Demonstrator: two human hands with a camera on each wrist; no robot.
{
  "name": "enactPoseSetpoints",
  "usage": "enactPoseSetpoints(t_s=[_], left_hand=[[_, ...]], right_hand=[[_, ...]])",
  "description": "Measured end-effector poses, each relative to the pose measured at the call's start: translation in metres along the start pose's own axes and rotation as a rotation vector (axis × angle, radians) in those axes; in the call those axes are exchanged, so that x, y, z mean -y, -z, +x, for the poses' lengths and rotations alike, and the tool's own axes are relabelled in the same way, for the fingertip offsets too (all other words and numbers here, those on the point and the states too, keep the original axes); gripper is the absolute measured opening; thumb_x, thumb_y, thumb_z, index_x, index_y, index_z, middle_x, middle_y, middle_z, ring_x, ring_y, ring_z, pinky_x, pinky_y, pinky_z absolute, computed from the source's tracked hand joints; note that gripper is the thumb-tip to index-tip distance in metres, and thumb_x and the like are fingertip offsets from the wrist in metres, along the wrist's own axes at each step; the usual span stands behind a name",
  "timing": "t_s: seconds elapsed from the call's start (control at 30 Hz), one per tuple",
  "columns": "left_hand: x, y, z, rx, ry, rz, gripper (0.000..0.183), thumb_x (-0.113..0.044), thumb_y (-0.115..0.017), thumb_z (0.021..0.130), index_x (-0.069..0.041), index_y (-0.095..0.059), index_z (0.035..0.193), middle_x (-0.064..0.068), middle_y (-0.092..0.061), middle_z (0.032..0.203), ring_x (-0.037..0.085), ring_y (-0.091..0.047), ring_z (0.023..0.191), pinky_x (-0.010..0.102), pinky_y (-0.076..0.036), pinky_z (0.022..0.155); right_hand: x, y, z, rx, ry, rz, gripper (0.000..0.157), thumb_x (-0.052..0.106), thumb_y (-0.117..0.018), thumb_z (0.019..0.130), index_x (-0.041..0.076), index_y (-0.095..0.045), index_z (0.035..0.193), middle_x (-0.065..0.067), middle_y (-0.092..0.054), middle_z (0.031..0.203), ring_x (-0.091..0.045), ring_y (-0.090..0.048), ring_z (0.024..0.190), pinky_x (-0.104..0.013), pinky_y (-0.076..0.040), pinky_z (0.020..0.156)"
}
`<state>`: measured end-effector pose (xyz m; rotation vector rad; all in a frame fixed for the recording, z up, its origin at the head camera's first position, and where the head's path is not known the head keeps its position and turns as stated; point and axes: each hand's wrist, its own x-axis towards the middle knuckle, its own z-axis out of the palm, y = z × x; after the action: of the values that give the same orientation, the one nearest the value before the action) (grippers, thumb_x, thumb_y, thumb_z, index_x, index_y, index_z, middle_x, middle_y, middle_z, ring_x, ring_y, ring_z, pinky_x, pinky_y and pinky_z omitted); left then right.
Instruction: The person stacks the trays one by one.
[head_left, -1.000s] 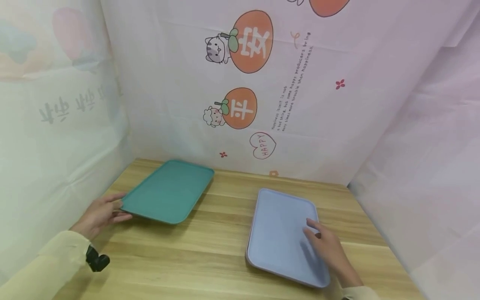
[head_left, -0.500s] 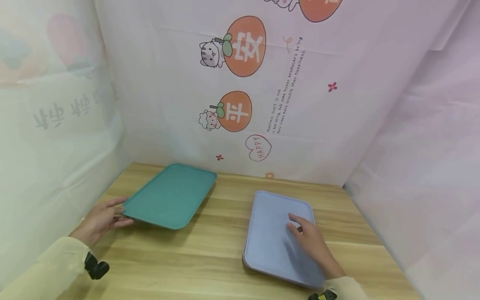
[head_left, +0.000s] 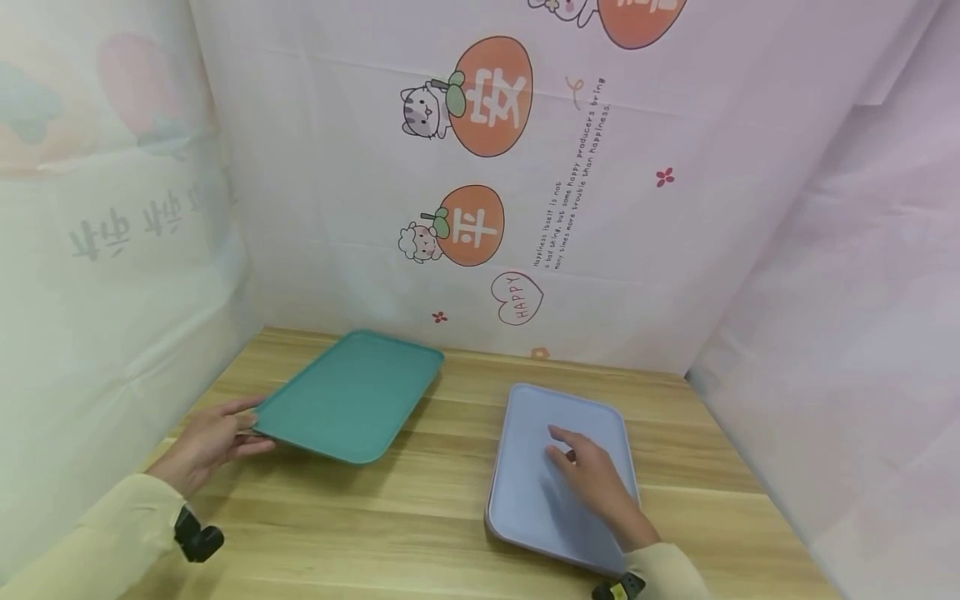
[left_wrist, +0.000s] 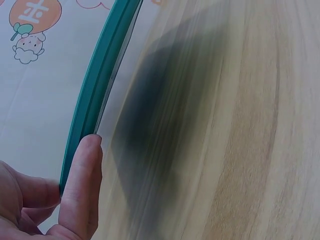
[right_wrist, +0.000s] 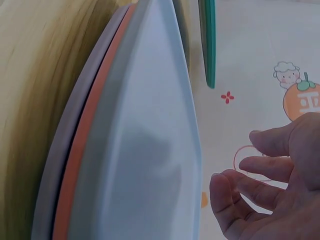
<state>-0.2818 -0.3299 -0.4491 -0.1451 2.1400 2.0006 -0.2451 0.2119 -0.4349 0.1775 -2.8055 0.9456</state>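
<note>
My left hand (head_left: 210, 442) grips the near-left corner of a teal green tray (head_left: 352, 396), thumb on one face and fingers on the other. In the left wrist view the tray's edge (left_wrist: 95, 80) stands above the table, casting a dark shadow. A stack of trays lies to the right, topped by a light blue tray (head_left: 525, 483). The right wrist view shows an orange-red tray (right_wrist: 75, 160) and a greyish-purple tray (right_wrist: 52, 160) beneath it. Over the blue tray hovers my right hand (head_left: 596, 483), its fingers loosely bent, apart from the tray and holding nothing.
The wooden table (head_left: 420, 517) has wood surface showing between the green tray and the stack. Printed cloth walls enclose it: a back wall (head_left: 345, 200), a left wall (head_left: 112, 333) and a right wall (head_left: 847, 333).
The left hand and green tray have shifted slightly right. My right hand has moved left, from the stack's right edge to above its middle. The head view has tilted a little.
</note>
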Motion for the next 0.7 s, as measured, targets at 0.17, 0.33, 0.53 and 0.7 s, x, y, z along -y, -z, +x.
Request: enactPoseSetpoints(t_s=[0.17,0.33,0.53,0.7], left_hand=[[-0.001,-0.005,0.000,0.013,0.004,0.008,0.061,-0.006,-0.036,0.116,0.007,-0.012,0.171,0.005,-0.070,0.119,0.008,-0.078,0.095,0.032,-0.067,0.094],[-0.001,-0.007,0.001,0.022,0.005,0.002,0.061,-0.008,-0.036,0.117,0.007,-0.013,0.171,0.008,-0.069,0.124,0.008,-0.077,0.097,0.032,-0.067,0.095],[-0.002,-0.011,0.000,0.030,-0.001,-0.002,0.060,-0.008,-0.036,0.117,0.007,-0.013,0.171,0.009,-0.069,0.126,0.009,-0.077,0.097,0.033,-0.067,0.095],[-0.002,-0.015,-0.002,0.043,-0.007,-0.005,0.060,-0.007,-0.037,0.117,0.007,-0.015,0.171,0.009,-0.070,0.126,0.010,-0.077,0.099,0.034,-0.066,0.097]], right_hand=[[0.008,-0.008,0.003,-0.003,0.020,0.015,0.040,0.013,-0.068,0.108,-0.002,-0.067,0.144,-0.022,-0.071,0.142,-0.021,-0.069,0.101,-0.034,-0.058,0.081],[0.018,-0.015,0.007,0.012,0.036,0.026,0.040,0.014,-0.068,0.108,-0.003,-0.067,0.144,-0.022,-0.070,0.143,-0.026,-0.072,0.107,-0.041,-0.061,0.087],[0.031,-0.023,0.011,0.035,0.058,0.039,0.041,0.014,-0.068,0.108,-0.003,-0.067,0.145,-0.023,-0.068,0.145,-0.032,-0.072,0.115,-0.047,-0.062,0.092],[0.039,-0.029,0.014,0.050,0.073,0.050,0.041,0.013,-0.067,0.108,-0.004,-0.065,0.146,-0.024,-0.067,0.146,-0.035,-0.073,0.116,-0.049,-0.063,0.092]])
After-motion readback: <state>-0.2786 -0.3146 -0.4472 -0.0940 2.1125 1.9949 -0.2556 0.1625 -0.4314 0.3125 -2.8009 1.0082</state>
